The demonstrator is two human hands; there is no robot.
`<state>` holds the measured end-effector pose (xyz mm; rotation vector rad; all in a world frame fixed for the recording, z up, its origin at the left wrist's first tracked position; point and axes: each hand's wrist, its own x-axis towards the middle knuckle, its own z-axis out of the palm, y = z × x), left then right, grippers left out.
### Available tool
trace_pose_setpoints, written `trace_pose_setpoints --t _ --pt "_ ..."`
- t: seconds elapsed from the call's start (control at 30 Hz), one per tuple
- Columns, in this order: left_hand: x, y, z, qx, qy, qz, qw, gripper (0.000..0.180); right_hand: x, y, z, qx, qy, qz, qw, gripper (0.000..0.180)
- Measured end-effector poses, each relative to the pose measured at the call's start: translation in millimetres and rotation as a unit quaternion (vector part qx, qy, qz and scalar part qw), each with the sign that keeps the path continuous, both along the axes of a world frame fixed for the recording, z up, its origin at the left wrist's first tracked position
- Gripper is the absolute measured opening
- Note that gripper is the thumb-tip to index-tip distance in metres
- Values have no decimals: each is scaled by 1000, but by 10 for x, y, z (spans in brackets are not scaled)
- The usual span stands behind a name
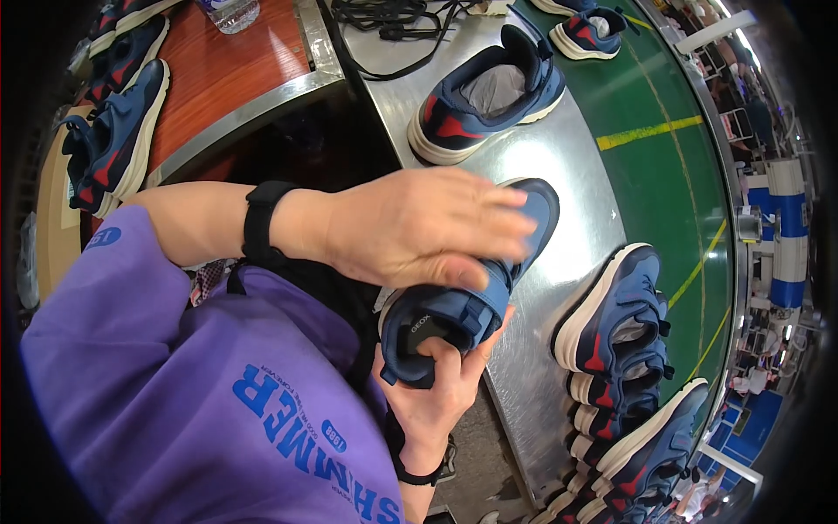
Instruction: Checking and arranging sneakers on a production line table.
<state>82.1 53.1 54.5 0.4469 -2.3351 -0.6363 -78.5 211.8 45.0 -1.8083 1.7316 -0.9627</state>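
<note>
A navy-blue children's sneaker (491, 301) with a strap is held before my body, its toe pointing away to the upper right. My right hand (445, 384) grips it from below at the heel, thumb inside the opening on the dark insole. Across the top of the shoe lies my left hand (419, 227), fingers stretched out and slightly blurred, partly covering the upper. Just beyond, another blue sneaker (449, 131) with red patches and a white sole stands on the metal bench (572, 214), whitish stuffing inside its opening.
At right, several matching sneakers (611, 319) line the bench edge beside a green conveyor belt (672, 183) with yellow marks. More sneakers (131, 131) sit at far left by a reddish wooden table (236, 79) bearing a clear bottle (234, 16). Black cords (397, 35) lie on the bench's far end.
</note>
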Motion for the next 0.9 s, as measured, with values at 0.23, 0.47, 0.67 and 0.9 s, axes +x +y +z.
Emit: trace_pose_setpoints --t 0.23,0.47,0.67,0.9 --pt "132 -8 15 -23 25 24 999 47 32 -63 15 -24 2 -8 1000 37" --pt "343 -329 158 -140 -49 273 950 54 -115 -259 165 -65 86 -112 988 36" --pt "304 -249 110 -92 -94 223 966 36 -507 -745 169 -65 139 -141 978 45" --pt "240 132 299 123 75 268 953 44 -105 -625 420 -265 185 -110 940 46"
